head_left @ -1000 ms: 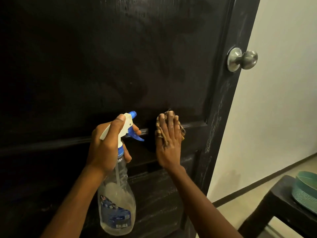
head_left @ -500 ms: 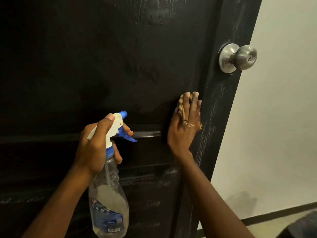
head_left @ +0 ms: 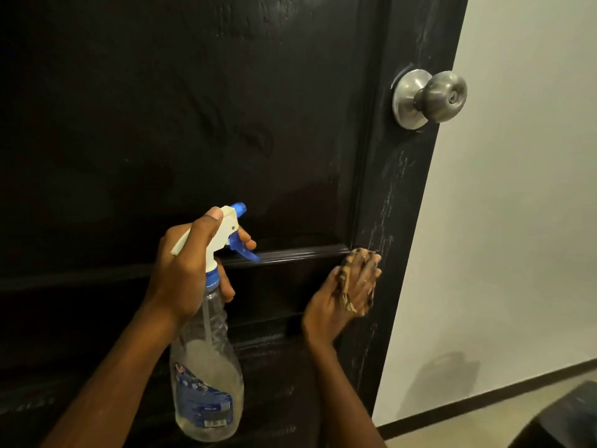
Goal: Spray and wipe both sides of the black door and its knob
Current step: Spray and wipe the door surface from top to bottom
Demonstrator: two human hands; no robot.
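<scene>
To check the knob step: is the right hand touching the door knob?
Apart. Head view: the right hand presses a cloth on the door, well below the knob.

Glossy wood-grain door [head_left: 226, 108], brushed metal knob [head_left: 433, 97], clear plastic bottle [head_left: 206, 376].

The knob [head_left: 433, 97] is projecting from the door [head_left: 193, 108] near its free edge, blocking a straight pass up the stile. The spray bottle [head_left: 206, 367], hanging from the left hand [head_left: 184, 270], is covering the lower panel's middle. The upper panel is standing unobstructed.
</scene>
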